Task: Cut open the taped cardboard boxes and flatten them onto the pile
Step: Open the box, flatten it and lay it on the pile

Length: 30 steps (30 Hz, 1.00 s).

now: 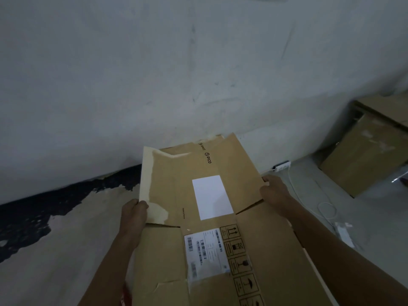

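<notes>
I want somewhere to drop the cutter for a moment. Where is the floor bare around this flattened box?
Left of the flattened box, bare floor runs from the left hand out to the peeling wall base. Right is crowded: beyond the right hand lie a white cable, a power strip and standing boxes.

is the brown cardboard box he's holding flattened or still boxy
Flattened: the brown cardboard box lies as one flat sheet, flaps spread, gripped by left hand and right hand.

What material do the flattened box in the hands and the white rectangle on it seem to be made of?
The flattened box looks like matte brown cardboard: it has creased flaps, and paler torn patches show near the left hand. The white rectangle is probably a blank paper label, flat and matte.
</notes>
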Motion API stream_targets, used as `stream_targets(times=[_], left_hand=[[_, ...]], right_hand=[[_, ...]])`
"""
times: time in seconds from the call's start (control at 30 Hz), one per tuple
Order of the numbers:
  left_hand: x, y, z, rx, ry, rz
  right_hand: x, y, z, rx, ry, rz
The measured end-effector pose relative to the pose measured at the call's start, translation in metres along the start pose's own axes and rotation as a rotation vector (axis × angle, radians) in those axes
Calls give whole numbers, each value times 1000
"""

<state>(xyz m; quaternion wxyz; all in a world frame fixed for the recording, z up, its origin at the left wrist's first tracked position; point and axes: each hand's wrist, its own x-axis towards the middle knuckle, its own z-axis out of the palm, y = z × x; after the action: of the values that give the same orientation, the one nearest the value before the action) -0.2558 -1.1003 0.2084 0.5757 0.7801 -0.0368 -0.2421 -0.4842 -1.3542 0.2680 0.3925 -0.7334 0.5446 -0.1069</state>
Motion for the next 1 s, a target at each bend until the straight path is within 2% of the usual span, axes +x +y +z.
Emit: stream_targets(times=[0.33, 0.63, 0.8, 0.9, 1.0], left_hand=[[37, 14, 75, 27, 159, -41], [55, -3, 138, -23, 357, -76], [65, -20, 153, 249, 403, -21], [76, -37, 152, 434, 438, -141], [81, -53, 152, 608, 355, -275]], right_hand=[[119, 8, -5, -6, -58, -53], [220, 35, 18, -35, -151, -121], [244, 53, 31, -88, -142, -129], [253, 64, 36, -164, -135, -89], [252, 62, 37, -203, -200, -80]])
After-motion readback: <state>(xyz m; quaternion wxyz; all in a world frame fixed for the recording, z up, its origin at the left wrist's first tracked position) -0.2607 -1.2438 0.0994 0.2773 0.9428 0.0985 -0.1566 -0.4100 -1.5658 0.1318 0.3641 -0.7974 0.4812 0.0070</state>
